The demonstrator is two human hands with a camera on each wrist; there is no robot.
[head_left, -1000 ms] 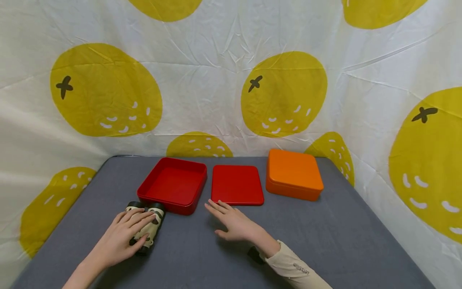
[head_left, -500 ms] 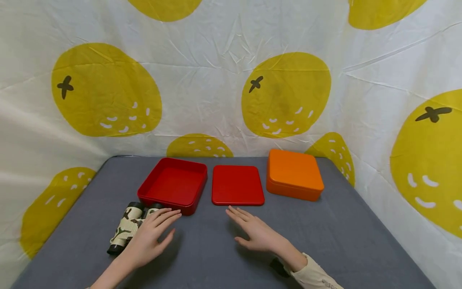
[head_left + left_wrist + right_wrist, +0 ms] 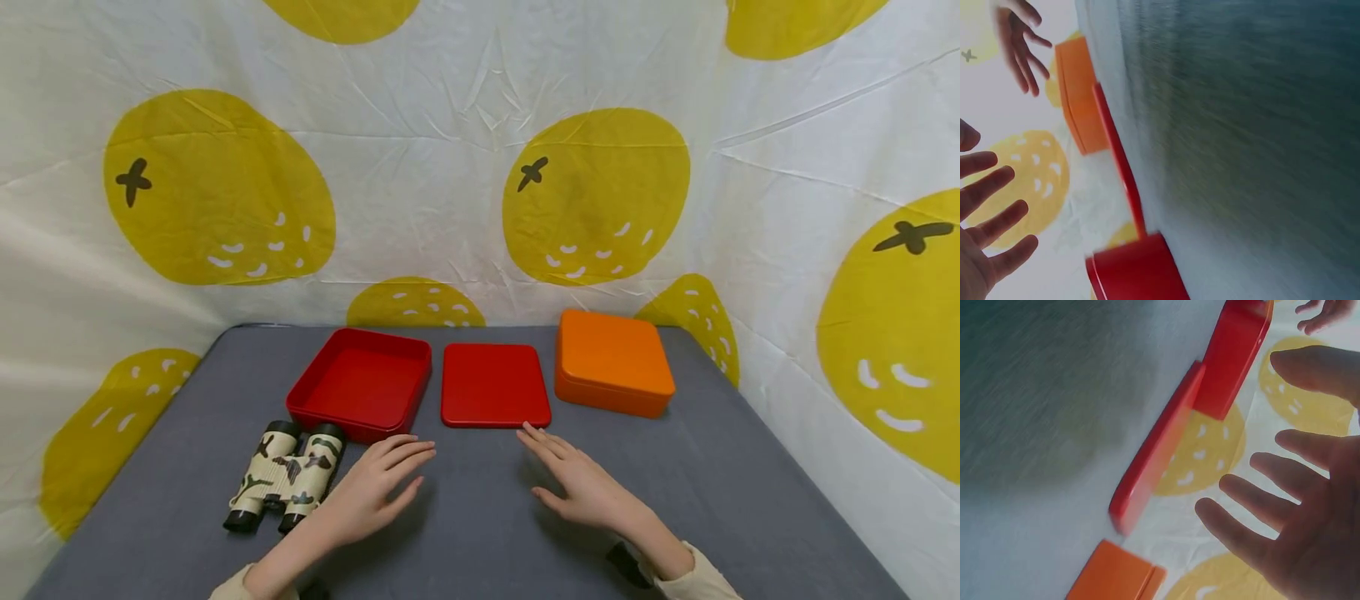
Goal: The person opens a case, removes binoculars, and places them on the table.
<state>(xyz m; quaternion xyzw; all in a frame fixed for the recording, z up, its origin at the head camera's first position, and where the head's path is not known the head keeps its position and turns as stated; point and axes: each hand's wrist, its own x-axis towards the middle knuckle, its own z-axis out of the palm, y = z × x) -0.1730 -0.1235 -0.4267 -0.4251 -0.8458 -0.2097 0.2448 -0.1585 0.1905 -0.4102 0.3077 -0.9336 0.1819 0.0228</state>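
My left hand (image 3: 369,492) hovers over the table with fingers extended and holds nothing. Just left of it lie camouflage-patterned binoculars (image 3: 288,477) with black ends, partly overlapped by my forearm in the head view. Beyond the fingertips stands a red open box (image 3: 362,379) with a bare inside. To its right a flat red lid (image 3: 495,385) lies on the table. Near the lid's front right corner is my right hand (image 3: 581,485), fingers spread and nothing in them. The left wrist view shows the left hand's fingers (image 3: 999,185) apart; the right wrist view shows the right hand's fingers (image 3: 1260,503) likewise.
A closed orange box (image 3: 613,362) sits at the back right of the grey table (image 3: 480,533). Behind and along the sides hangs a white cloth (image 3: 420,200) printed with large yellow fruit. Dark wrist-worn devices sit under both forearms.
My left hand has come off the binoculars and moved right, uncovering them. My right hand has drawn away to the right, off the lid's front edge. The boxes and lid stay put.
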